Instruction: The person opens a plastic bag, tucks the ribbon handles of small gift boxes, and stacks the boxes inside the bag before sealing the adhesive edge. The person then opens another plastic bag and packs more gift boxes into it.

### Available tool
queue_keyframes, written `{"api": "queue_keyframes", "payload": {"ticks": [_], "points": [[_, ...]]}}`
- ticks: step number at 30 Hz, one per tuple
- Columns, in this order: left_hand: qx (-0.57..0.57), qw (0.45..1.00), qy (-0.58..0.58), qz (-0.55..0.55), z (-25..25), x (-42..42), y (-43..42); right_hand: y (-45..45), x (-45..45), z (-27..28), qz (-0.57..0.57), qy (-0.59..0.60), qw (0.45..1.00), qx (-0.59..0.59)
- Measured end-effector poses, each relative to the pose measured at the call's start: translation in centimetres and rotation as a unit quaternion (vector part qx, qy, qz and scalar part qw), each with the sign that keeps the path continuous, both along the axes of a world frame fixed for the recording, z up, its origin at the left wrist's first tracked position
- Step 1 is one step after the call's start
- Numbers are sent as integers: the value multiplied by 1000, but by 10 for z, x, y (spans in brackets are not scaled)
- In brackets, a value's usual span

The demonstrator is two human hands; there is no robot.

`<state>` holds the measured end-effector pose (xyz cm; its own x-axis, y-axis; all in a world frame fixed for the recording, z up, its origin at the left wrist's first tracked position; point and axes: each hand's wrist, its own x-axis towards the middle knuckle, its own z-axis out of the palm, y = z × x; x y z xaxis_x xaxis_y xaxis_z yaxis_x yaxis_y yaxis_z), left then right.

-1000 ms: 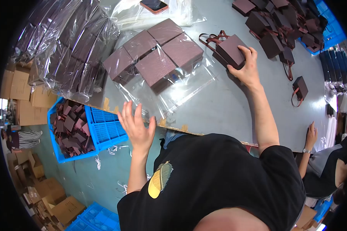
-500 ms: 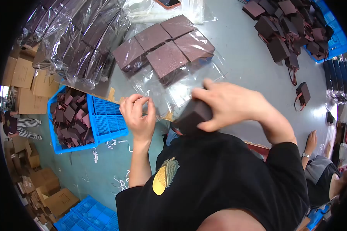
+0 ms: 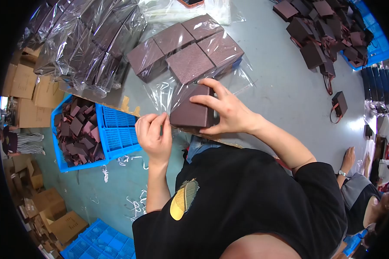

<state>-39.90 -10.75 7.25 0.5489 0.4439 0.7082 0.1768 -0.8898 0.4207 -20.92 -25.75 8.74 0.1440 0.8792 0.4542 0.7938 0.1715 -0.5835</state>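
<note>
My right hand grips a dark brown box near the table's front edge. That box is at the mouth of a clear plastic bag, in which several brown boxes lie side by side. My left hand is closed in a pinch at the bag's near left edge, just left of the held box. The film between its fingertips is mostly hidden by them.
Wrapped brown boxes stand at the upper left. Loose boxes with ribbons are piled at the upper right, one box apart from them. A blue crate sits below left. A co-worker's hand rests at the right.
My right hand has brought the box from the table's right part down and left to the bag's mouth. My left hand has gone from open fingers to a pinch at the bag's edge.
</note>
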Motion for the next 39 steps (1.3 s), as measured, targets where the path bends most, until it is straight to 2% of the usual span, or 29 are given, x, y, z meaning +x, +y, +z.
{"api": "queue_keyframes", "payload": {"ticks": [10, 13, 17, 21, 24, 28, 31, 34, 39], "points": [[15, 1000, -2, -2, -15, -10, 2, 1, -22, -21, -92, 29, 994, 51], [-57, 997, 16, 54, -26, -9, -8, 0, -22, -16, -98, 37, 994, 44], [-289, 951, 60, 96, -54, -14, -20, 2, -23, -6, -102, 47, 993, 39], [-405, 912, 25, 57, -50, -11, -21, 5, -28, -5, -121, 32, 991, 43], [-387, 921, -1, 33, -52, -10, -33, 6, -35, -10, -136, 15, 989, 50], [-524, 849, -65, -2, -59, -12, -43, 6, -43, -24, -165, -6, 985, 58], [-539, 841, -46, 1, -66, -14, -45, 9, -50, -27, -187, -15, 980, 64], [-564, 822, -82, -7, -64, -11, -46, 13, -51, -30, -192, -6, 978, 82], [-524, 851, -38, -18, -61, -11, -44, 14, -50, -36, -189, 5, 976, 107]]}}
